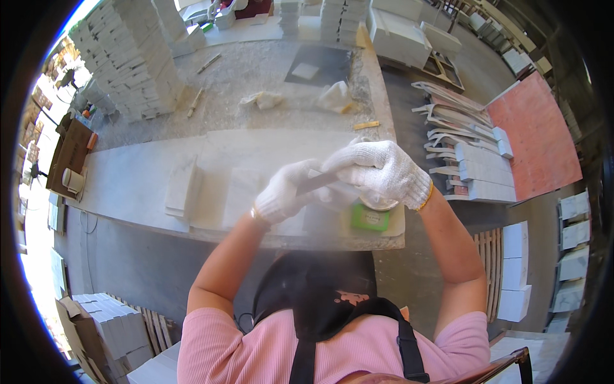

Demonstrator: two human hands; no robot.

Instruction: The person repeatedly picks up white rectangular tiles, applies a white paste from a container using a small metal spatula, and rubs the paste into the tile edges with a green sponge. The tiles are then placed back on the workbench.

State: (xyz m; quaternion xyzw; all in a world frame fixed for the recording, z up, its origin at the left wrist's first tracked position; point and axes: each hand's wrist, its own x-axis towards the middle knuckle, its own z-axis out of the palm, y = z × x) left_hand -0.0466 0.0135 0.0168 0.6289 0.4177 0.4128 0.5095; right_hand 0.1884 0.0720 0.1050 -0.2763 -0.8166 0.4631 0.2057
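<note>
Both of my hands are in white knit gloves, raised over the near edge of the pale work table. My left hand (284,192) is closed around a thin grey-white stone tile (316,184), which is held tilted with its narrow edge showing. At the tile's upper right end, my right hand (378,168) is closed with bent fingers against it. Whatever may lie inside those fingers is hidden. Dusty haze blurs the area below the hands. Beneath my right hand sit a green box (369,219) and part of a round, pale rim (378,202).
White slabs (182,187) lie left on the table (128,166). A tall stack of tiles (131,61) stands far left. Crumpled whitish cloths (334,97) and a yellow strip (366,125) lie farther back. Right of the table, white blocks (484,163) and straps rest beside a reddish board (536,137).
</note>
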